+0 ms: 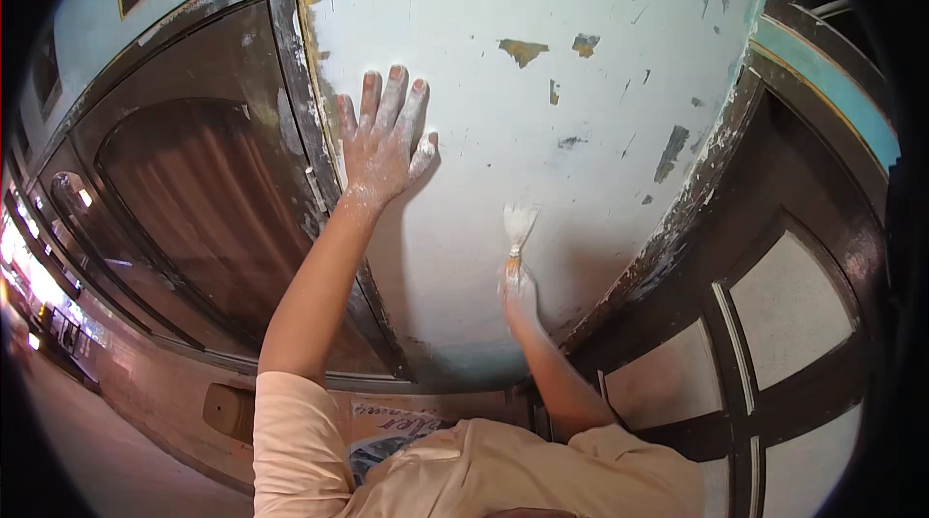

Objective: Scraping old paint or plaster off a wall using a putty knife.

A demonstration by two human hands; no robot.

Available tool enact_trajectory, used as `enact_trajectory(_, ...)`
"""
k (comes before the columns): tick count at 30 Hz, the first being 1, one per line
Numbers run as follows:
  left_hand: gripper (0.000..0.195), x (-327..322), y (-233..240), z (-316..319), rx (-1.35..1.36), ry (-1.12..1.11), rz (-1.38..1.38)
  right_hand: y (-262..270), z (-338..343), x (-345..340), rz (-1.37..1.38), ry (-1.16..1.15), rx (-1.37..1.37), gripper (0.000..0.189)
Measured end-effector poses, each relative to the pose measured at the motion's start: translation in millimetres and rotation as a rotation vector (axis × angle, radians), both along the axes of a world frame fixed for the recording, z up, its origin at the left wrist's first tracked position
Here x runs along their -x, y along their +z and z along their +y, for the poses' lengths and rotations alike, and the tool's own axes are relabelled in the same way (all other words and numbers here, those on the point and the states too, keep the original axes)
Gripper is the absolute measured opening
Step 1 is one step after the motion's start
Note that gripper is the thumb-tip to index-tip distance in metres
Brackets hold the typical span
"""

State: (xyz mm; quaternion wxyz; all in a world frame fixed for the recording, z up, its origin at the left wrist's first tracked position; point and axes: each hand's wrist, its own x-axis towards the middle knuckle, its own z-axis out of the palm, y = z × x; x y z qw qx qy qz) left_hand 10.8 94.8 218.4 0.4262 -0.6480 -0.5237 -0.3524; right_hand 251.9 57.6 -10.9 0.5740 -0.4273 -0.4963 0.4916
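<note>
My left hand (pixel 381 144), dusted with white powder, lies against the pale wall (pixel 464 118) near the left door frame, its fingers spread. Lower and to the right, my right hand (pixel 519 293) is closed around the handle of a putty knife (pixel 520 227). The knife's broad blade is coated white and points upward, at or close to the wall surface. Above and to the right of it, the wall shows chipped patches (pixel 524 51), dark scrapes (pixel 671 153) and fine scratches.
On the left stands a dark wooden window or door panel (pixel 196 191) with a worn frame. A dark door with pale panels (pixel 791 307) is at the right. Below are a brown plastic stool or container (pixel 228 409) and a printed sheet (pixel 392 431) bearing writing.
</note>
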Motion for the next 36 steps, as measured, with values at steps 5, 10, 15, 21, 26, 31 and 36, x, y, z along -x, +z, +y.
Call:
enact_trajectory(5,0.069,-7,-11,2,0.034,0.004,-0.001,23,4,-10,0.039,-0.018,-0.005,0.032)
enact_trajectory(10,0.067,-3,-13,1,0.026,0.029,0.012,101,25,-21,0.061,-0.139,-0.284,0.029)
enact_trajectory(15,0.068,-14,-31,3,0.068,0.031,-0.013,-2,13,-34,0.161,-0.025,0.002,0.021)
enact_trajectory(21,0.073,-37,-62,10,0.055,-0.038,0.017,50,14,-62,0.206,-0.137,-0.028,0.014)
enact_trajectory(26,0.074,-82,-23,9,0.138,-0.079,0.082,117,35,-88,0.202,-0.244,-0.209,0.011)
enact_trajectory(31,0.07,-106,-5,17,0.098,-0.073,0.106,12,21,-83,0.211,-0.085,0.024,0.02)
enact_trajectory(36,0.067,-96,-17,24,-0.003,-0.061,0.101,31,8,-91,0.071,-0.051,-0.035,0.02)
